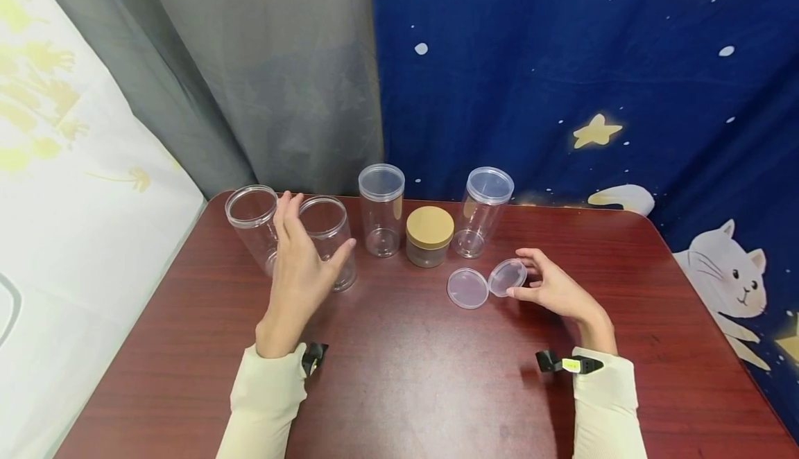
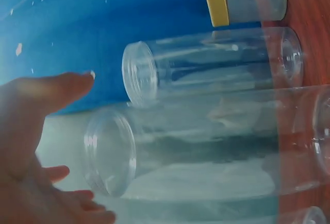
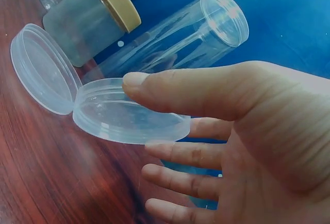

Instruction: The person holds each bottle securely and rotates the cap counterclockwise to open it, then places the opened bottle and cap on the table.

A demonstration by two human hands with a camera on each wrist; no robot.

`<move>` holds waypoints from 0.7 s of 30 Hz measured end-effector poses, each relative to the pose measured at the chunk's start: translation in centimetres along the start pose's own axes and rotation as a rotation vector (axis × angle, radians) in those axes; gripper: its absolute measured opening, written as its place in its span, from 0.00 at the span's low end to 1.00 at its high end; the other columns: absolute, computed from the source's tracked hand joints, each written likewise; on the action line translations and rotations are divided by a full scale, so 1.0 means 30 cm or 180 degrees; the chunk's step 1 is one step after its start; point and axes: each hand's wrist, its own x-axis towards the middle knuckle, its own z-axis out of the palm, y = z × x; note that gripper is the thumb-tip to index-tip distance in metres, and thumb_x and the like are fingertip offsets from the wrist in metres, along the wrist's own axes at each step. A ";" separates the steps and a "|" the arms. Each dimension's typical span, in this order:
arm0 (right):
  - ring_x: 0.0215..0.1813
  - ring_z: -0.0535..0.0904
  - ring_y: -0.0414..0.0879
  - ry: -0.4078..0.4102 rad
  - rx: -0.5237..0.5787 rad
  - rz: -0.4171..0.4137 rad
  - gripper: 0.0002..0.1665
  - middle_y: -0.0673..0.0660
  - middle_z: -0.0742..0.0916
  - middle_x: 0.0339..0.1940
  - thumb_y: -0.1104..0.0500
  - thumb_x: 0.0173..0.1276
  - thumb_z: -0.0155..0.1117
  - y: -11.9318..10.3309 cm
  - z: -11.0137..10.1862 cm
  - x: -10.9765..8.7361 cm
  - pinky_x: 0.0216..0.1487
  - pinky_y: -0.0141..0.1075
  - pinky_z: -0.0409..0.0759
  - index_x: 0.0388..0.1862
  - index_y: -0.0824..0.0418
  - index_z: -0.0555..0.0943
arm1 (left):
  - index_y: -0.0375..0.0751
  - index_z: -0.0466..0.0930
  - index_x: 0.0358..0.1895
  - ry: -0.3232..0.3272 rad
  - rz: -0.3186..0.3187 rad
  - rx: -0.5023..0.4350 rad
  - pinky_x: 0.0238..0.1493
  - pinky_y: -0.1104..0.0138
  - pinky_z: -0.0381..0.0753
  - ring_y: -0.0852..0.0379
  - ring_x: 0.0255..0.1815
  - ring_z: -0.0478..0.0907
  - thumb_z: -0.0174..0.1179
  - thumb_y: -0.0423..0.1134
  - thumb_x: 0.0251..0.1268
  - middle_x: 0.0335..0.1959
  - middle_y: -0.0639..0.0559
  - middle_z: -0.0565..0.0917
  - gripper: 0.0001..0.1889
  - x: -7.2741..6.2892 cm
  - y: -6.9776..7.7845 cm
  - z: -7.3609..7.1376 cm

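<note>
Seeing across the back of the table (image 1: 424,376), left to right, a first jar (image 1: 252,237), second jar (image 1: 328,234), third jar (image 1: 382,209), tub (image 1: 429,230) and fourth jar (image 1: 483,209). Finding the left hand (image 1: 299,268) near the first two; before the fourth, a left lid (image 1: 467,288) and, perhaps touching it, a right lid (image 1: 505,278) in the right hand (image 1: 555,291).

Cream sleeves (image 1: 268,393) meet black wrist fittings (image 1: 315,357), the right one marked yellow.

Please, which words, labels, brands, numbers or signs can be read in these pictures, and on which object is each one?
No readable text.
Yellow patch on the right black wrist device: any marks are too small to read.
Clear jars, clear lids, gold-lidded jar: no lettering visible.
</note>
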 end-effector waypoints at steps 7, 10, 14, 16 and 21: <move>0.62 0.75 0.66 -0.0062 -0.0094 0.0075 0.47 0.72 0.77 0.62 0.60 0.61 0.74 0.008 0.002 0.000 0.55 0.50 0.80 0.72 0.71 0.60 | 0.27 0.70 0.61 0.0671 0.0825 -0.0374 0.76 0.52 0.56 0.39 0.75 0.60 0.67 0.30 0.57 0.68 0.33 0.69 0.28 -0.013 0.053 0.037; 0.60 0.77 0.65 -0.0092 -0.0132 0.0106 0.46 0.72 0.78 0.59 0.59 0.60 0.75 0.013 0.004 0.002 0.53 0.45 0.81 0.71 0.71 0.62 | 0.25 0.72 0.58 0.0714 0.1091 -0.0580 0.74 0.53 0.59 0.38 0.72 0.65 0.65 0.29 0.57 0.64 0.32 0.72 0.24 -0.024 0.073 0.065; 0.58 0.77 0.63 -0.0104 -0.0214 0.0141 0.46 0.71 0.79 0.57 0.59 0.58 0.76 0.019 0.006 0.005 0.52 0.41 0.81 0.70 0.71 0.64 | 0.27 0.74 0.57 0.0545 0.1162 -0.0610 0.66 0.57 0.69 0.40 0.62 0.73 0.65 0.31 0.59 0.57 0.32 0.75 0.23 -0.047 0.094 0.103; 0.58 0.76 0.62 -0.0094 -0.0292 0.0141 0.46 0.70 0.80 0.57 0.58 0.57 0.76 0.021 0.007 0.005 0.52 0.42 0.79 0.70 0.71 0.65 | 0.29 0.74 0.56 0.0344 0.1058 -0.0565 0.55 0.62 0.77 0.45 0.53 0.76 0.65 0.32 0.59 0.53 0.36 0.77 0.22 -0.060 0.099 0.120; 0.56 0.76 0.59 -0.0068 -0.0532 0.0144 0.46 0.67 0.81 0.56 0.57 0.54 0.79 0.025 0.014 0.003 0.58 0.49 0.72 0.68 0.70 0.68 | 0.36 0.72 0.59 -0.0380 0.0514 -0.0429 0.36 0.65 0.80 0.53 0.37 0.78 0.66 0.35 0.61 0.50 0.43 0.78 0.23 -0.079 0.091 0.155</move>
